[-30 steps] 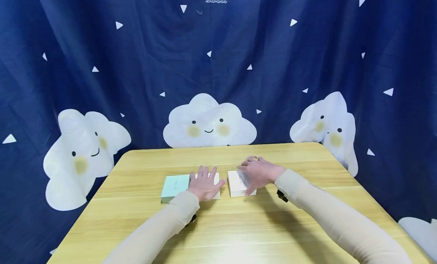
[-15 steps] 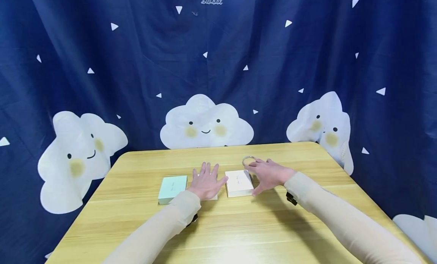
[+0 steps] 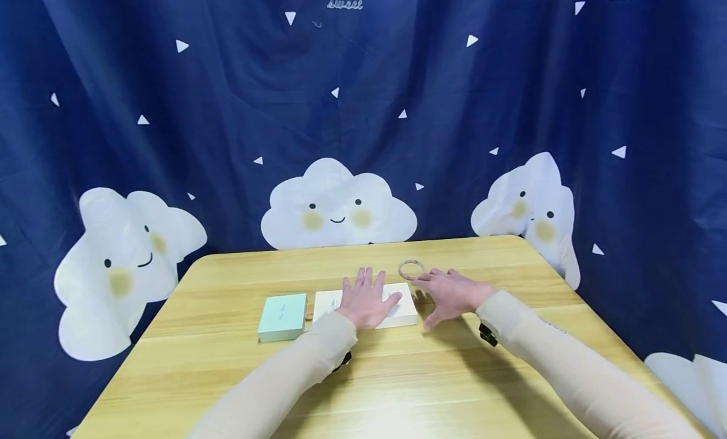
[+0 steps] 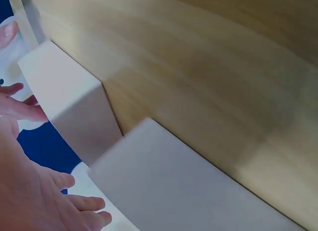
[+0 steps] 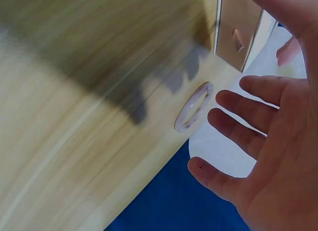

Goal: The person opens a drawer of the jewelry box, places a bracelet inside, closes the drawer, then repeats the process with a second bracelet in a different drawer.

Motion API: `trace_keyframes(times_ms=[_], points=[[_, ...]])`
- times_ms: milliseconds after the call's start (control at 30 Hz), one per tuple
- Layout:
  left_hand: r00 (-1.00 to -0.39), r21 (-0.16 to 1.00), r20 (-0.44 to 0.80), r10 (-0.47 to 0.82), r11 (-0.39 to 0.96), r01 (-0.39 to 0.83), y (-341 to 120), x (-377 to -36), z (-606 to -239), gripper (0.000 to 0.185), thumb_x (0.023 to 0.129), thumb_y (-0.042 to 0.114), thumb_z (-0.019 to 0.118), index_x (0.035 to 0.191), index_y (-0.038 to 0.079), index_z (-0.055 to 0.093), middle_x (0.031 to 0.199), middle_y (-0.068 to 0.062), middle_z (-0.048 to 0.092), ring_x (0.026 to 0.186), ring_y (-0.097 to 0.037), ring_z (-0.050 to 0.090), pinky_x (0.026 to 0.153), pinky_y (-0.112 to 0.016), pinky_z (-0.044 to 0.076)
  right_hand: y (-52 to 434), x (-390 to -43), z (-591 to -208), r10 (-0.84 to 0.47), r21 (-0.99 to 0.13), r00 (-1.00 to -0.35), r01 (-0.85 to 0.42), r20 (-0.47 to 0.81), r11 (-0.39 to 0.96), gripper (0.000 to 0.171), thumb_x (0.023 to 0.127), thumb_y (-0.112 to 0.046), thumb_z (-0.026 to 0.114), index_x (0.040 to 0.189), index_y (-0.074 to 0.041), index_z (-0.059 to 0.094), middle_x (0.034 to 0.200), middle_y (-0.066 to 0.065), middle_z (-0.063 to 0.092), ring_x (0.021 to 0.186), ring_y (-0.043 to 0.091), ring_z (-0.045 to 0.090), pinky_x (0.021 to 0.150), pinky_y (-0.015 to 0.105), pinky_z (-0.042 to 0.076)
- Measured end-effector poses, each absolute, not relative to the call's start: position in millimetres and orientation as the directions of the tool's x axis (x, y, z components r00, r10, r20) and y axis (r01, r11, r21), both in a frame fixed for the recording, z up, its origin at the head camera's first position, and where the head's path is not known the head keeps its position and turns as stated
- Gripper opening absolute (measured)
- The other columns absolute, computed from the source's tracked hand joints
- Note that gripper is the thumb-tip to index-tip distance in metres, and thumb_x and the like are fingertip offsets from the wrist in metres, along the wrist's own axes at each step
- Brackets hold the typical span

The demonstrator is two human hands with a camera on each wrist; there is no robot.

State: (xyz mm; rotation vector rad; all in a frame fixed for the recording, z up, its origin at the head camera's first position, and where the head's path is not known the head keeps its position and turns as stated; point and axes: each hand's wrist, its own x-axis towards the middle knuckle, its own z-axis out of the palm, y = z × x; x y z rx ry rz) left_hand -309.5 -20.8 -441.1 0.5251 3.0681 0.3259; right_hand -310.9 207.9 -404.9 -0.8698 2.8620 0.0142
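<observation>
Sliding right, the left hand [image 3: 368, 302] now lies flat on the white box [image 3: 404, 308], while the released right hand [image 3: 451, 292] hovers open beside the bracelet [image 3: 411, 269] dropped on the far surface [image 3: 397, 376].

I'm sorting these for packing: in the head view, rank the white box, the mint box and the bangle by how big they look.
1. White box, widest though partly under the left hand.
2. Mint box.
3. Bangle, farther from the camera, so less certain.

Head view overlooks the table [image 3: 397, 376]; both wrist views skim it closely.
</observation>
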Motion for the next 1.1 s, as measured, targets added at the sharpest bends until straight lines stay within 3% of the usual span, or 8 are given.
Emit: trace_keyframes(times_ms=[367, 1100], points=[[-0.949, 0.186, 0.002, 0.315, 0.932, 0.310, 5, -310, -443, 0.080, 0.101, 0.068, 0.023, 0.160, 0.015, 0.029, 0.166, -0.020, 0.023, 0.155, -0.036, 0.019, 0.120, -0.065, 0.016, 215, -311, -414, -0.542, -0.038, -0.825, -0.543, -0.162, 0.839, 0.106, 0.070, -0.064, 0.082, 0.155, -0.015, 0.041, 0.158, 0.010, 0.043, 0.146, 0.038, 0.036, 0.111, 0.070, 0.030], [-0.946, 0.196, -0.086, 0.314, 0.936, 0.292, 26, -301, -450, 0.085, 0.099, 0.073, 0.015, 0.163, 0.017, 0.018, 0.168, -0.019, 0.009, 0.157, -0.035, 0.002, 0.122, -0.063, 0.014, 228, -305, -412, -0.516, -0.050, -0.839, -0.516, -0.170, 0.855, 0.103, 0.073, -0.061, 0.082, 0.154, -0.013, 0.042, 0.157, 0.012, 0.044, 0.146, 0.043, 0.034, 0.110, 0.072, 0.029]])
